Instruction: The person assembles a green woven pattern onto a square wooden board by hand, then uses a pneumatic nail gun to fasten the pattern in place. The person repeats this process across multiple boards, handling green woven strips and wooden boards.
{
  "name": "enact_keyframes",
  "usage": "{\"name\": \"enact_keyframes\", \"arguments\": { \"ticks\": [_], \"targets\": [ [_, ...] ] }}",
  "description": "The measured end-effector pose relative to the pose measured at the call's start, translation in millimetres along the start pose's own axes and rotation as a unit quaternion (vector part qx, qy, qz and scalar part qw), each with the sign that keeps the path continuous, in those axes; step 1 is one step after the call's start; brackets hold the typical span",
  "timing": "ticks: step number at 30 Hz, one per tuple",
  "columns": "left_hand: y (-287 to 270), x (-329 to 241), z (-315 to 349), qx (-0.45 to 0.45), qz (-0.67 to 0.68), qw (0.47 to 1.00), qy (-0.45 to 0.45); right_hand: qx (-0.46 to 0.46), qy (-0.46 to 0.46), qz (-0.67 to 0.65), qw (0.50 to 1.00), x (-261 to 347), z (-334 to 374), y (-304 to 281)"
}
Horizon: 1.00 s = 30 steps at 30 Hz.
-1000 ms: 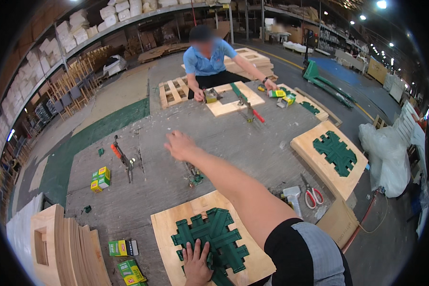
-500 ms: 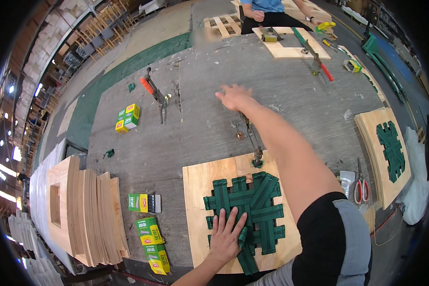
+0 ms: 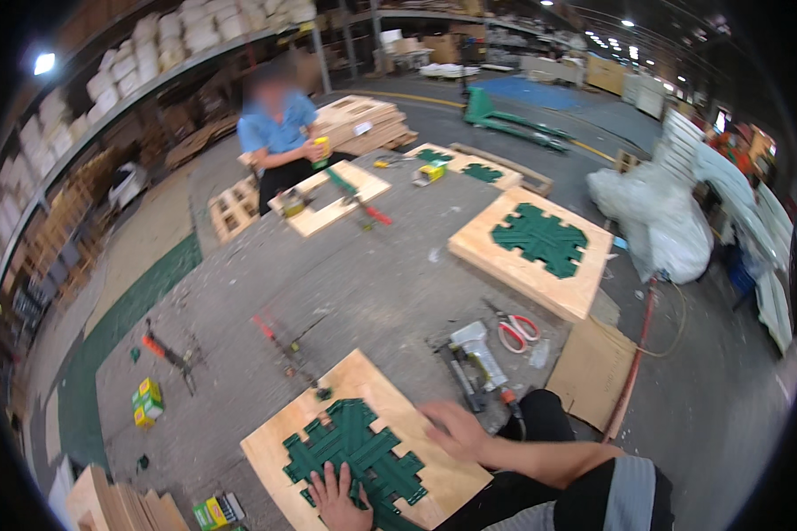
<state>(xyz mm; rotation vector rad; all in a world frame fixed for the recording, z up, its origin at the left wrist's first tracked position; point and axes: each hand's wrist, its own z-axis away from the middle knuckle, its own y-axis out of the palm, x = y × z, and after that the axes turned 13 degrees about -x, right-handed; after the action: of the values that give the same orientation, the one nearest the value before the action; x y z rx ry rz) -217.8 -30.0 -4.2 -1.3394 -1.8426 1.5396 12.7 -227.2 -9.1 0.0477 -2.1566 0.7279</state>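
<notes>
A plywood panel [image 3: 255,444] lies on the grey table in front of me, with woven green webbing straps [image 3: 354,442] across its middle. My left hand [image 3: 336,500] rests flat on the straps near the front, fingers spread. At the panel's right edge is my right hand [image 3: 456,431], slightly blurred, its fingers stretched out over the wood. Beyond the panel's far corner is a toggle clamp with a red handle [image 3: 266,329]. A pneumatic staple gun [image 3: 476,356] with a hose lies right of the panel, beside red-handled scissors [image 3: 516,334].
A stack of webbed panels [image 3: 478,232] stands at the table's right edge. Yellow-green boxes [image 3: 148,403] and an orange-handled clamp [image 3: 164,352] are on the left. Stacked frames [image 3: 106,504] stand near left. Across the table, a person in a blue shirt [image 3: 283,133] holds a yellow-green item.
My right hand has come back from the far side near the clamp to the panel's right edge. My left hand stays on the straps. The view has swung right and up.
</notes>
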Motion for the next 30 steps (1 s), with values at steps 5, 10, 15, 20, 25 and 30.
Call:
{"name": "enact_keyframes", "arguments": {
  "ticks": [5, 10, 15, 20, 25, 30],
  "targets": [
    [2, -7, 3, -0.003, -0.015, 1.000, 0.013, 0.032, -0.079, 0.025, 0.996, 23, 119, -46],
    [1, -14, 2, 0.001, -0.036, 0.999, 0.023, 0.039, -0.126, 0.047, 0.990, 28, 108, -19],
    [5, -15, 2, 0.002, -0.041, 0.999, 0.027, 0.032, -0.150, 0.049, 0.987, 29, 115, -24],
    [8, -11, 8, -0.002, -0.036, 0.999, 0.021, 0.023, -0.142, -0.002, 0.990, 24, 118, -24],
    [9, -12, 8, 0.005, -0.027, 1.000, 0.016, -0.009, -0.122, 0.004, 0.992, 21, 112, -27],
    [14, -13, 11, -0.049, -0.033, 0.998, 0.001, -0.032, -0.126, 0.021, 0.991, 24, 107, -26]
  ]
}}
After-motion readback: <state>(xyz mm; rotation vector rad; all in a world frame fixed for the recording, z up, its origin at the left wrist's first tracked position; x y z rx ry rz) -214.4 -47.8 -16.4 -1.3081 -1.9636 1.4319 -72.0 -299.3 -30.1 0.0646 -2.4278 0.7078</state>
